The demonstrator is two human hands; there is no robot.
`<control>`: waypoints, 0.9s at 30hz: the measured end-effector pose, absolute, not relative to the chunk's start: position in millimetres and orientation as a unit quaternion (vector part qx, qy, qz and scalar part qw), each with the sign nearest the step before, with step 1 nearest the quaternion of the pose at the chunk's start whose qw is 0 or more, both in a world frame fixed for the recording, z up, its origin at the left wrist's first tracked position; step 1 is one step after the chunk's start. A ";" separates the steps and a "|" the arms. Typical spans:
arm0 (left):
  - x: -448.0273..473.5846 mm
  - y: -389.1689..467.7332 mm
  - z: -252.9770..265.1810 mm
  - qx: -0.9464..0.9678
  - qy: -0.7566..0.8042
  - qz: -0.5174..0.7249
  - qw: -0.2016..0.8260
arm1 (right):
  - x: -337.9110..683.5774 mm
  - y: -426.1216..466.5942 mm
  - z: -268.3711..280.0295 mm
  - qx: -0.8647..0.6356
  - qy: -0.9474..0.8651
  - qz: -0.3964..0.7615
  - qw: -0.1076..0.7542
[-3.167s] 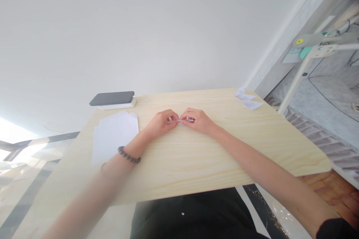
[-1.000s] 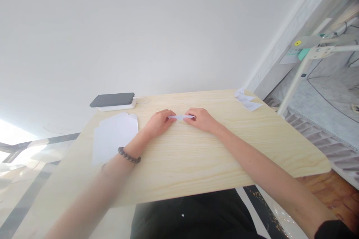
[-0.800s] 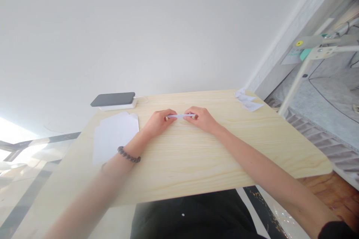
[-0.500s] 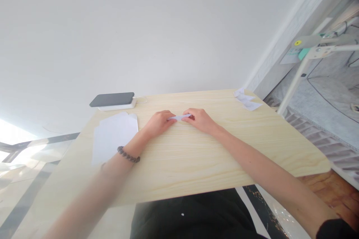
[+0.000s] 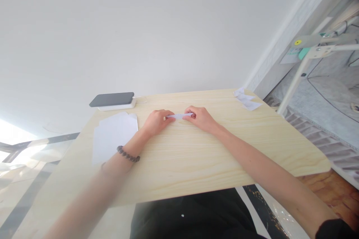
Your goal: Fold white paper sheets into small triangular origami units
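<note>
A small piece of folded white paper [image 5: 178, 116] stretches between my two hands, over the middle of the table. My left hand [image 5: 157, 121] pinches its left end between thumb and fingers; a dark bead bracelet [image 5: 128, 154] circles that wrist. At the other end, my right hand [image 5: 200, 118] is closed on the paper in the same way. The fingers hide both ends, so the full shape of the fold cannot be made out.
White paper sheets [image 5: 112, 138] lie stacked at the left, by my left forearm. Behind them a dark phone [image 5: 112, 99] rests on a white box with a cable. Folded paper pieces [image 5: 246, 101] sit at the table's [image 5: 179, 164] far right corner, near the wall.
My hands have moved slightly apart and a little away from me, so more of the folded paper shows between them. Everything else stays in place.
</note>
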State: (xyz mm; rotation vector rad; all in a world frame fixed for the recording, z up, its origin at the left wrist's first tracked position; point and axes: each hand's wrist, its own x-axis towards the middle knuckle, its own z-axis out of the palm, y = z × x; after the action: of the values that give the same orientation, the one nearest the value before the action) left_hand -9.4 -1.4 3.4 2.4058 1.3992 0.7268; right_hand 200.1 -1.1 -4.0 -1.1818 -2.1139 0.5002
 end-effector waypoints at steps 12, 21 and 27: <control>-10.8 -3.4 6.4 0.797 0.507 0.277 0.178 | 201.5 0.7 -4.7 -0.440 -0.801 0.216 0.343; -9.6 -2.3 8.8 0.796 0.496 0.277 0.208 | 201.5 2.7 -4.1 -0.455 -0.798 0.190 0.346; -12.7 -2.9 8.3 0.792 0.475 0.271 0.273 | 204.1 4.9 -5.1 -0.462 -0.781 0.212 0.363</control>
State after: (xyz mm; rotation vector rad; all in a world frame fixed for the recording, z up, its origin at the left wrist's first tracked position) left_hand -12.7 -2.9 8.3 2.1316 1.2772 0.7285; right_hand 204.1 4.9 -5.1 -1.1888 -2.0110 0.5456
